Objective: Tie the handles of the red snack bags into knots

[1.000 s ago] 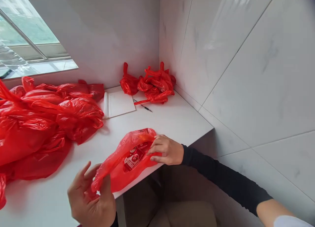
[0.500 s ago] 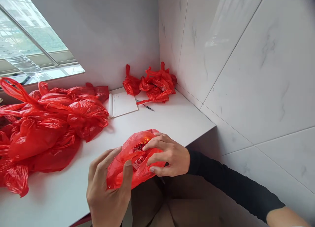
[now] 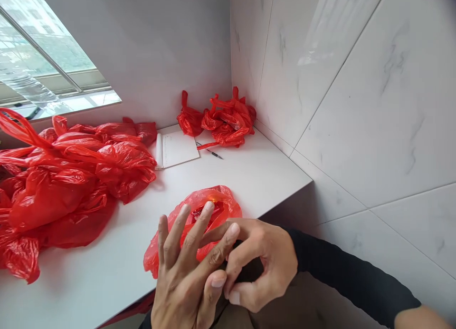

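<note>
A red plastic bag (image 3: 228, 200) lies open near the front edge of the white table, with dark printed packaging (image 3: 210, 212) showing inside its mouth. My left hand (image 3: 190, 272) is raised in front of the bag, open, its fingers spread and nothing in it. Close against its thumb and index finger is my right hand (image 3: 263, 262), in a black sleeve. Its thumb and index finger are curled together in a pinch beside the left thumb; whatever may be between them is hidden. The left hand covers the lower part of the bag.
Several filled red bags (image 3: 71, 177) are heaped on the left of the white table (image 3: 89, 281). More red bags (image 3: 231, 120) sit in the far corner, beside a notepad (image 3: 180, 148) and a pen (image 3: 213, 153). A clear bottle (image 3: 30, 89) lies by the window; a tiled wall (image 3: 356, 105) bounds the right.
Both hands have come off the bag and met in front of it. The left has moved right with its fingers spread; the right has moved down and closed into a pinch.
</note>
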Demonstrator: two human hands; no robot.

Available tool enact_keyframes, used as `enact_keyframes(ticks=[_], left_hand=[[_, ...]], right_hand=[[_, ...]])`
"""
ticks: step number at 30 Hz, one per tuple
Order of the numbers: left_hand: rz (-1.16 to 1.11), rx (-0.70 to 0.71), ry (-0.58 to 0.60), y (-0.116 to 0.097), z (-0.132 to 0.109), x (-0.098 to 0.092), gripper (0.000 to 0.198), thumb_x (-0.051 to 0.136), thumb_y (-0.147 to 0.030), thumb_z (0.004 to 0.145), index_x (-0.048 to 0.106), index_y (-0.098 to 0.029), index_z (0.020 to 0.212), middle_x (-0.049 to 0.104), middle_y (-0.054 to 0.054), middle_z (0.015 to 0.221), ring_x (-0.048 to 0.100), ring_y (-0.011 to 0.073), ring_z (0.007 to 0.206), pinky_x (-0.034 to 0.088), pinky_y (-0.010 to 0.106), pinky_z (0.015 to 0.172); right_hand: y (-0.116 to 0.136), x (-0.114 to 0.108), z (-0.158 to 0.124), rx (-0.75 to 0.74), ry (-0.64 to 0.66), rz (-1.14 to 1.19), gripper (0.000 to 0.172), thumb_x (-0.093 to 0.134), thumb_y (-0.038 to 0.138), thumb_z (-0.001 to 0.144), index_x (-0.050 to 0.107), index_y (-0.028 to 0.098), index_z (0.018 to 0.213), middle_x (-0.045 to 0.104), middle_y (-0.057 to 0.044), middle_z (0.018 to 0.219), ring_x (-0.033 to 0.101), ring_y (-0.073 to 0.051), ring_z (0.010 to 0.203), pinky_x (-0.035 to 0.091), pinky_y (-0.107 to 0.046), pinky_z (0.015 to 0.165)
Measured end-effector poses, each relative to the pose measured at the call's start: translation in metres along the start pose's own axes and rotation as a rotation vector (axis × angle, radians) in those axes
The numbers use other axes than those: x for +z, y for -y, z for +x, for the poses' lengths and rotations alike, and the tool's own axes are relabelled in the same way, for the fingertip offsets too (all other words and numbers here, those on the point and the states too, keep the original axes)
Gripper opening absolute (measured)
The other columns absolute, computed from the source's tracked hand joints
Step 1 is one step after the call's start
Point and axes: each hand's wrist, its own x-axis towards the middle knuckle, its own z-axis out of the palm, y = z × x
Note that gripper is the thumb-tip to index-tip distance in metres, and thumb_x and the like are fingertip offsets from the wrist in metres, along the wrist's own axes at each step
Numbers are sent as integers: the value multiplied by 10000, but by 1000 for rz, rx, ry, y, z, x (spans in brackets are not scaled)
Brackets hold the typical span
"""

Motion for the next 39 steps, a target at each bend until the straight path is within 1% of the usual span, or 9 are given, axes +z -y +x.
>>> enact_keyframes(ticks=[4, 7, 9, 15, 18, 22, 27, 31, 39], left_hand=[[64, -73, -91, 2, -7, -9, 569, 531, -260, 882, 528, -350, 1443, 455, 62, 1549, 334, 401, 1461, 155, 661, 1204], [142, -174, -183, 12, -11, -19, 612, 638, -241, 834, 544, -353, 1429, 593, 65, 1420, 476, 375, 1364, 276, 621, 1182], [194, -183, -173, 24, -15, -23, 606, 691, -273, 812, 575, -322, 1405, 621, 85, 1381, 516, 384, 1320, 313, 618, 1162], [328, -149, 22, 45, -28, -20, 334, 640, -267, 874, 695, -256, 1203, 649, 124, 1227, 537, 383, 1251, 316, 648, 1146], [370, -164, 40, 44, -29, -20, 324, 635, -229, 880, 684, -221, 1200, 620, 138, 1167, 556, 355, 1179, 330, 645, 1137], [402, -170, 36, 48, -28, -22, 315, 611, -152, 884, 679, -215, 1185, 605, 122, 1089, 564, 301, 1060, 379, 609, 1110], [371, -178, -33, 58, -31, -24, 242, 593, -106, 893, 688, -213, 1088, 617, 80, 955, 553, 250, 930, 447, 558, 1041], [324, -183, -114, 55, -29, -27, 225, 634, -110, 880, 691, -188, 1083, 629, 100, 1006, 563, 265, 992, 460, 551, 1024], [214, -181, -247, 35, -13, -32, 349, 680, -2, 812, 688, -194, 1103, 644, 113, 1146, 568, 270, 1126, 468, 518, 1036]], right_hand=[[7, -5, -4, 99, -70, 48, 129, 610, 274, 884, 674, 229, 782, 703, -33, 1098, 699, -126, 958, 571, -240, 876], [-7, -8, -9, 253, -229, -78, 78, 633, 247, 899, 703, 218, 882, 676, -63, 1212, 672, -173, 1088, 550, -310, 946], [-23, -9, -13, 320, -254, -224, 110, 643, 233, 900, 711, 217, 985, 671, -71, 1225, 642, -194, 1140, 514, -372, 1006], [-56, 2, -21, 418, 128, -533, 490, 736, 377, 834, 636, 202, 1280, 633, -112, 1253, 607, -279, 1149, 165, -646, 1197], [-56, 6, -20, 445, 156, -558, 313, 680, 322, 879, 690, 209, 1171, 647, -74, 1091, 627, -234, 1036, 141, -627, 1212], [-49, 5, -17, 457, 67, -514, 97, 640, 234, 893, 726, 224, 937, 611, -32, 987, 618, -182, 945, 186, -587, 1216], [-48, 7, -18, 429, 43, -550, 179, 720, 301, 844, 739, 246, 1013, 570, -35, 968, 591, -188, 900, 249, -591, 1188], [-50, 9, -19, 393, 19, -570, 48, 703, 237, 840, 730, 234, 879, 548, -27, 908, 561, -176, 841, 368, -537, 1119], [-20, -1, 3, 392, -276, -339, 57, 595, 198, 903, 567, 230, 941, 621, -50, 1168, 601, -210, 1135, 189, -560, 1211]])
